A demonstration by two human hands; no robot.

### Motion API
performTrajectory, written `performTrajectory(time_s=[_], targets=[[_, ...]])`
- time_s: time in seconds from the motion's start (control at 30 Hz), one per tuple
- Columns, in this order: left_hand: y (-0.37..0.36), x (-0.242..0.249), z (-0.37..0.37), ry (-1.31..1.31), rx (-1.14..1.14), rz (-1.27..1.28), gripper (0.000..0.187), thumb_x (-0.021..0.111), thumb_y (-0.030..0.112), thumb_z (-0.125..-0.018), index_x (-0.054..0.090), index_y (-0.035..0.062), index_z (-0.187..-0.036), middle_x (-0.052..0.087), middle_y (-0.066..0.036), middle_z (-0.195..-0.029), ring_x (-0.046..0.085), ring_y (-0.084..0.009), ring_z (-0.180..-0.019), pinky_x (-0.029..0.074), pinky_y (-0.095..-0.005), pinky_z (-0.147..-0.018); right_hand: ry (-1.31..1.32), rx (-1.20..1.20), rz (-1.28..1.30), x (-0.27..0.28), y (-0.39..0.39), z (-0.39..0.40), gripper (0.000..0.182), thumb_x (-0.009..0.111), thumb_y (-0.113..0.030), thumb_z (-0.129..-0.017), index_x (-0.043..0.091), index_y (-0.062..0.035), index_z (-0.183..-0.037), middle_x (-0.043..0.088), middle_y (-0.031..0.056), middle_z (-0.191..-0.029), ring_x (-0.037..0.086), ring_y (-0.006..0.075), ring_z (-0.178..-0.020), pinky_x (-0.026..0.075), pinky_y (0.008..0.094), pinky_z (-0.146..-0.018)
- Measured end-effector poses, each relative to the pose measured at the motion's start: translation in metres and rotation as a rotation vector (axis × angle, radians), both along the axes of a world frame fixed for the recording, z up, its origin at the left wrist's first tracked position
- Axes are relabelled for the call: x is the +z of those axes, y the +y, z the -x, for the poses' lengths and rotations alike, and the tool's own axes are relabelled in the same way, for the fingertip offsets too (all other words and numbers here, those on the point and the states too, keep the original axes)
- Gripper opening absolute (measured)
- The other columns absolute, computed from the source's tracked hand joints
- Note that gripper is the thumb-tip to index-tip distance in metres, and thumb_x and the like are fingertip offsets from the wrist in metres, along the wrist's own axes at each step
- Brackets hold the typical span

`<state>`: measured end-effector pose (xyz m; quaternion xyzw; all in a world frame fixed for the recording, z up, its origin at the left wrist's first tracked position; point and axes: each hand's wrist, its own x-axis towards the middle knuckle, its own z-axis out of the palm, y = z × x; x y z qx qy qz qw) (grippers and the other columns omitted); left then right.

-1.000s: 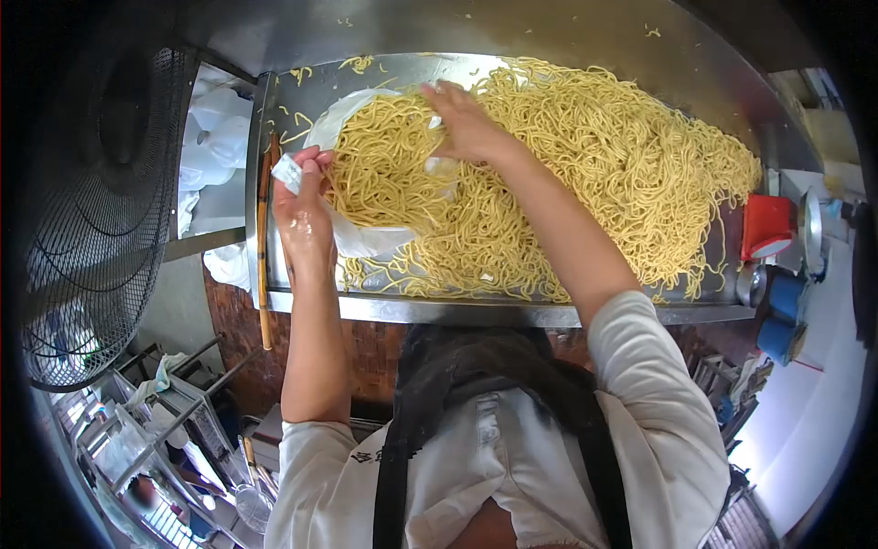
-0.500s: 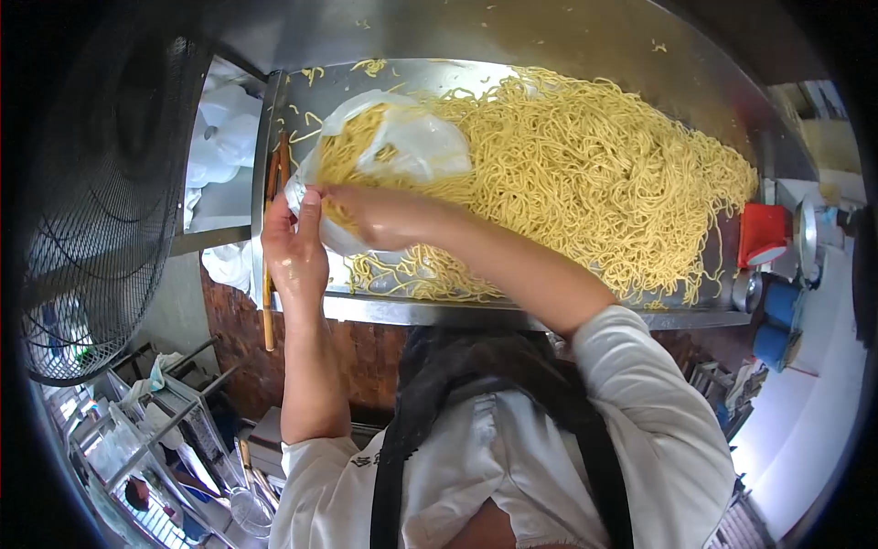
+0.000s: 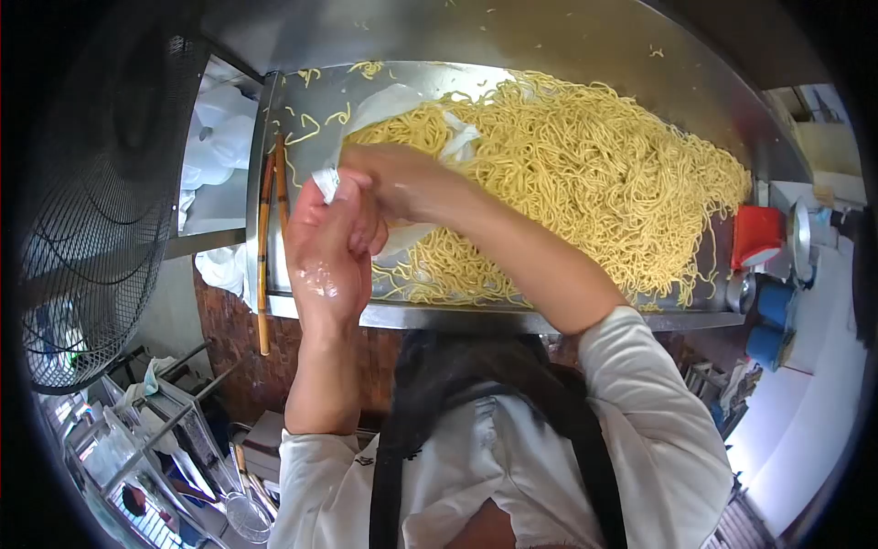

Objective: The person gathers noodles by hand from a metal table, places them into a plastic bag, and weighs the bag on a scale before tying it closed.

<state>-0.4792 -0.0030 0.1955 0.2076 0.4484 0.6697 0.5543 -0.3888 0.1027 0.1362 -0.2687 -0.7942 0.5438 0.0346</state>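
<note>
A clear plastic bag point(image 3: 389, 99) of yellow noodles lies at the left end of a large noodle heap point(image 3: 594, 183). My left hand point(image 3: 331, 233), wet on its back, is closed on the bag's edge, and a white bunched corner sticks up by the thumb. Across the bag's near side reaches my right hand point(image 3: 393, 183), right up against the left one. Its fingers are hidden, so their grip on the bag does not show. To the left of the left hand, a pair of long wooden sticks point(image 3: 263, 265) rests over the tray's edge.
The noodles lie in a metal tray point(image 3: 412, 316) with a raised back wall. A fan guard point(image 3: 91, 229) stands at the left, near white plastic bags point(image 3: 219, 137). A red container point(image 3: 757, 233) sits at the right end. Metal racks point(image 3: 155, 439) stand lower left.
My left hand has moved right and turned, drawing the bag's edge in close to my right hand. The bag's mouth, earlier spread wide, is now gathered and partly covered by the hands.
</note>
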Motion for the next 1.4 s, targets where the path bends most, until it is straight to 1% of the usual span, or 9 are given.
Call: performTrajectory(time_s=[0.1, 0.13, 0.2, 0.33, 0.7, 0.83, 0.97, 1.13, 1.4], targets=[[0.001, -0.021, 0.013, 0.015, 0.042, 0.02, 0.012, 0.056, 0.016, -0.099, 0.057, 0.004, -0.099, 0.036, 0.004, -0.06, 0.03, -0.0069, -0.051, 0.027, -0.025, -0.05, 0.285, 0.047, 0.636, -0.029, -0.004, 0.026, 0.028, 0.053, -0.01, -0.088, 0.057, -0.0038, -0.115, 0.066, 0.0213, -0.106, 0.065, 0.0339, -0.096, 0.052, 0.04, -0.081], [0.002, -0.027, 0.021, 0.025, 0.074, 0.034, 0.013, 0.056, 0.017, -0.099, 0.057, 0.0041, -0.1, 0.036, 0.004, -0.06, 0.029, -0.0069, -0.051, 0.027, -0.025, -0.05, 0.334, 0.298, 0.206, -0.036, 0.004, 0.02, 0.033, 0.049, -0.021, -0.097, 0.057, -0.0015, -0.122, 0.067, 0.0173, -0.113, 0.067, 0.0196, -0.097, 0.053, 0.0296, -0.083], [-0.002, -0.032, 0.039, 0.054, 0.162, 0.071, 0.013, 0.051, 0.017, -0.101, 0.057, 0.0052, -0.102, 0.032, 0.005, -0.06, 0.026, -0.005, -0.052, 0.023, -0.0227, -0.049, -0.099, 0.168, -0.214, -0.008, 0.051, -0.011, 0.046, 0.045, -0.034, -0.101, 0.054, -0.0007, -0.131, 0.06, 0.0195, -0.128, 0.065, 0.0269, -0.105, 0.052, 0.0357, -0.09], [0.0, -0.035, 0.039, 0.068, 0.142, 0.048, 0.015, 0.051, 0.017, -0.101, 0.057, 0.0042, -0.105, 0.034, 0.004, -0.062, 0.028, -0.0062, -0.052, 0.025, -0.0231, -0.049, 0.154, -0.297, -0.299, -0.148, 0.136, -0.021, 0.06, 0.042, -0.051, -0.1, 0.052, -0.0023, -0.134, 0.054, 0.0223, -0.133, 0.055, 0.0357, -0.119, 0.043, 0.0382, -0.102], [0.017, -0.056, 0.019, 0.246, -0.146, -0.043, 0.049, 0.063, 0.004, -0.09, 0.048, 0.0033, -0.136, 0.065, -0.009, -0.095, 0.064, -0.0191, -0.087, 0.054, -0.034, -0.077, -0.082, -0.382, -0.758, -0.144, -0.057, -0.081, 0.045, 0.069, -0.017, -0.08, 0.056, 0.0025, -0.119, 0.056, 0.0183, -0.115, 0.049, 0.0379, -0.118, 0.036, 0.048, -0.103], [0.028, -0.089, -0.007, 1.11, -0.555, -0.182, 0.074, 0.071, -0.001, -0.077, 0.04, 0.0037, -0.143, 0.053, -0.022, -0.134, 0.052, -0.0314, -0.126, 0.042, -0.0393, -0.106, 0.213, -0.148, -0.649, -0.099, -0.018, -0.086, 0.043, 0.071, -0.007, -0.07, 0.06, -0.0034, -0.112, 0.057, 0.0159, -0.117, 0.056, 0.0361, -0.108, 0.047, 0.0458, -0.09], [0.029, -0.124, -0.022, 1.224, -0.524, 0.089, 0.045, 0.071, 0.011, -0.079, 0.056, 0.0042, -0.121, 0.062, -0.025, -0.113, 0.06, -0.0399, -0.106, 0.049, -0.0441, -0.093, 0.156, -0.099, -0.609, -0.045, -0.011, -0.098, 0.035, 0.066, 0.002, -0.072, 0.06, -0.0079, -0.105, 0.061, 0.0153, -0.11, 0.065, 0.0291, -0.091, 0.054, 0.037, -0.071], [0.035, -0.126, 0.002, 1.497, -0.441, 0.261, 0.021, 0.067, 0.021, -0.082, 0.06, 0.0015, -0.089, 0.065, -0.027, -0.08, 0.062, -0.0467, -0.079, 0.05, -0.0551, -0.075, 0.136, -0.942, -0.059, -0.112, 0.022, -0.1, 0.019, 0.057, -0.002, -0.089, 0.058, -0.0047, -0.108, 0.065, 0.0146, -0.089, 0.064, 0.0214, -0.079, 0.051, 0.0326, -0.067], [0.016, -0.155, 0.054, 1.568, -0.321, 0.527, 0.021, 0.054, 0.011, -0.081, 0.061, -0.0019, -0.095, 0.065, -0.03, -0.085, 0.062, -0.0475, -0.086, 0.048, -0.0564, -0.079, 0.026, -1.404, -0.02, -0.25, 0.135, -0.166, 0.033, 0.054, -0.021, -0.092, 0.059, 0.0034, -0.113, 0.067, 0.0178, -0.092, 0.062, 0.0296, -0.069, 0.05, 0.0398, -0.065]])
